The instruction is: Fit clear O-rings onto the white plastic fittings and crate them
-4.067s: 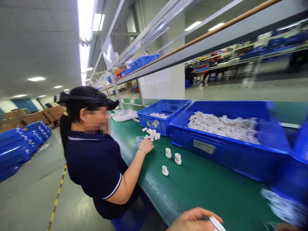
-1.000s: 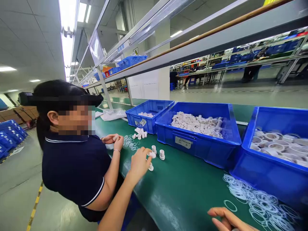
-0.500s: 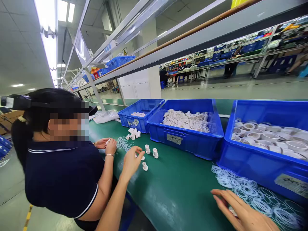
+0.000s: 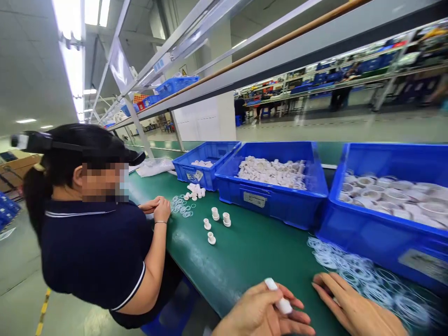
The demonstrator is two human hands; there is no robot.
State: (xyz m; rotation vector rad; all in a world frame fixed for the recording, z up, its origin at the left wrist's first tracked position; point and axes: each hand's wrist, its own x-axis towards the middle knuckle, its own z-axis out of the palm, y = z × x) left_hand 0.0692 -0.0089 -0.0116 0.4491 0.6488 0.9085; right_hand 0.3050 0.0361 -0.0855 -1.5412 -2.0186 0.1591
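My left hand [image 4: 261, 310] is at the front edge of the green table, palm turned up. Between its thumb and fingers is a white plastic piece [image 4: 279, 297], seen side-on. To its right, my right hand [image 4: 360, 305] has its fingers bent together against the thumb; what they hold, if anything, is hidden. Beside that hand lies a loose heap of thin translucent rings [image 4: 357, 268]. Farther along the table, several white flanged plastic fittings [image 4: 212, 238] stand upright, apart from my hands.
Blue bins line the back: wide white rings in the right bin [image 4: 385, 224], small white parts in the middle bin [image 4: 273, 210] and left bin [image 4: 185, 175]. At left, a co-worker [image 4: 94, 252] handles something near more rings [image 4: 182, 205] and white parts [image 4: 195, 190].
My left hand has drawn back from the standing fittings toward my right hand and now holds a white piece. My right hand has barely moved. The co-worker's hands have come closer together.
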